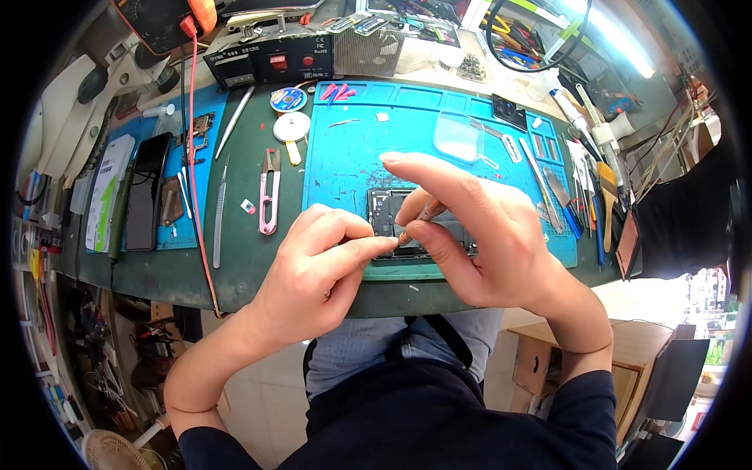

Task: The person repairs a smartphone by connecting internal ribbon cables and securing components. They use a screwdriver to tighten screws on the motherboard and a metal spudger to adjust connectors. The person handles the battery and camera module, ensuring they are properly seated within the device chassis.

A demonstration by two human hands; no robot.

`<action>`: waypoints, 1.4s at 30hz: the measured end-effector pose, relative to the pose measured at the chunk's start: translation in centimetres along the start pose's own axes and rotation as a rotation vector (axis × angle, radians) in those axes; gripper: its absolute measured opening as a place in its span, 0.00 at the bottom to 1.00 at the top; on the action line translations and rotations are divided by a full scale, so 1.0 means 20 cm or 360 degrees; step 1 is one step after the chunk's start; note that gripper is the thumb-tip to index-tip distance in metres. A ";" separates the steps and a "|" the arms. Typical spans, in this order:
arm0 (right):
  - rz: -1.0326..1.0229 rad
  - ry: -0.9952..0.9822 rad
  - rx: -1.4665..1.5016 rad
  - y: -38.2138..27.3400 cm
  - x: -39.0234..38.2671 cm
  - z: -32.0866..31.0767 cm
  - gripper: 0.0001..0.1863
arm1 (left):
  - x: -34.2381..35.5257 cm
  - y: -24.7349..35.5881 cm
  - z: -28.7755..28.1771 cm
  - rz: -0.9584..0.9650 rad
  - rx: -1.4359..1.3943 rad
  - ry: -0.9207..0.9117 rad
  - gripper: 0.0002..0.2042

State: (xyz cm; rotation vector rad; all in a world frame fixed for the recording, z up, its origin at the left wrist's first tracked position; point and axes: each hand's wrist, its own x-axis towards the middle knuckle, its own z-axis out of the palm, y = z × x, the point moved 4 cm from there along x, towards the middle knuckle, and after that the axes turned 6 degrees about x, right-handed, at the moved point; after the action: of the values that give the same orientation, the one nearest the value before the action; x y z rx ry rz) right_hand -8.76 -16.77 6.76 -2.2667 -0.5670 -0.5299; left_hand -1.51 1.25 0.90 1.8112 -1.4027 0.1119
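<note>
An opened phone (382,210) with its dark inner parts showing lies on the blue work mat (345,160), partly covered by my hands. My right hand (501,239) pinches a slim, orange-brown screwdriver (432,208) between thumb and fingers, slanting down over the phone, its index finger raised. From the left, my left hand (317,262) reaches in with bent fingers pressed together, fingertips meeting the lower end of the screwdriver at the phone's near side. Whether something small sits between those left fingertips is hidden.
Pink-handled snips (269,196) and a scalpel handle (220,215) lie left of the mat, near solder spools (291,127). A clear plastic box (459,137) stands behind my right hand. Brushes and tweezers (583,184) crowd the right. A red cable (196,157) crosses the left side.
</note>
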 end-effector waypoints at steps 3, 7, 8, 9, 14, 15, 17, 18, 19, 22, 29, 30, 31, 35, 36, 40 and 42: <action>-0.0012 -0.0006 -0.0002 0.01 0.00 0.01 0.31 | 0.00 0.00 0.00 -0.0007 0.0002 -0.0003 0.18; -0.0036 -0.0042 0.0044 0.02 -0.01 0.03 0.31 | 0.00 -0.01 0.01 -0.0026 0.0008 -0.0032 0.18; -0.0053 -0.0079 0.0086 0.02 0.00 0.03 0.31 | 0.00 -0.01 0.00 -0.0024 0.0010 -0.0034 0.18; -0.0072 -0.0115 0.0129 0.02 0.00 0.03 0.30 | 0.00 -0.02 0.00 -0.0023 0.0013 -0.0037 0.18; -0.0030 -0.0172 -0.0134 -0.01 0.00 0.00 0.27 | -0.01 -0.01 0.00 -0.0088 0.0105 0.0033 0.18; 0.0004 -0.0137 -0.0133 -0.02 0.00 0.00 0.27 | -0.02 -0.01 -0.01 -0.0097 0.0136 0.0024 0.18; 0.0065 -0.0009 0.0020 -0.02 0.02 0.01 0.28 | -0.02 0.00 -0.01 -0.0058 0.0215 0.0011 0.17; 0.0094 -0.0009 0.0059 -0.01 0.02 0.01 0.29 | -0.03 0.01 -0.01 -0.0039 0.0253 0.0005 0.17; 0.0121 -0.0010 0.0100 -0.01 0.02 0.02 0.30 | -0.04 0.02 -0.01 -0.0009 0.0316 -0.0007 0.17; 0.0143 -0.0129 -0.0040 0.00 0.00 -0.01 0.34 | -0.06 0.05 0.00 0.0105 0.0488 -0.0030 0.17; 0.0196 -0.0263 -0.0055 0.00 -0.01 -0.02 0.35 | -0.07 0.06 0.00 0.0159 0.0561 -0.0032 0.16; 0.0178 -0.0240 -0.0074 0.00 -0.01 -0.02 0.35 | -0.07 0.07 0.00 0.0159 0.0569 -0.0037 0.16; 0.0163 -0.0217 -0.0092 0.00 -0.01 -0.02 0.35 | -0.07 0.07 0.00 0.0160 0.0576 -0.0041 0.16; 0.0145 -0.0157 -0.0009 0.01 0.00 0.01 0.36 | -0.08 0.07 0.01 0.0197 0.0661 -0.0027 0.16; 0.0124 -0.0148 -0.0042 0.01 0.00 0.00 0.36 | -0.08 0.07 0.01 0.0206 0.0673 -0.0023 0.16; 0.0065 -0.0023 0.0102 -0.01 0.02 0.02 0.36 | -0.08 0.08 0.01 0.0231 0.0727 -0.0043 0.16; 0.0152 -0.0140 0.0112 -0.01 0.01 0.01 0.36 | -0.09 0.08 0.01 0.0235 0.0727 -0.0055 0.17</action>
State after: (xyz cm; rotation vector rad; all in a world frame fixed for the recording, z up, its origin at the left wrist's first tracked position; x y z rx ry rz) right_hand -8.67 -16.46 6.77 -2.2460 -0.5097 -0.3588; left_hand -3.65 2.40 0.71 2.0757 -1.6311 0.5158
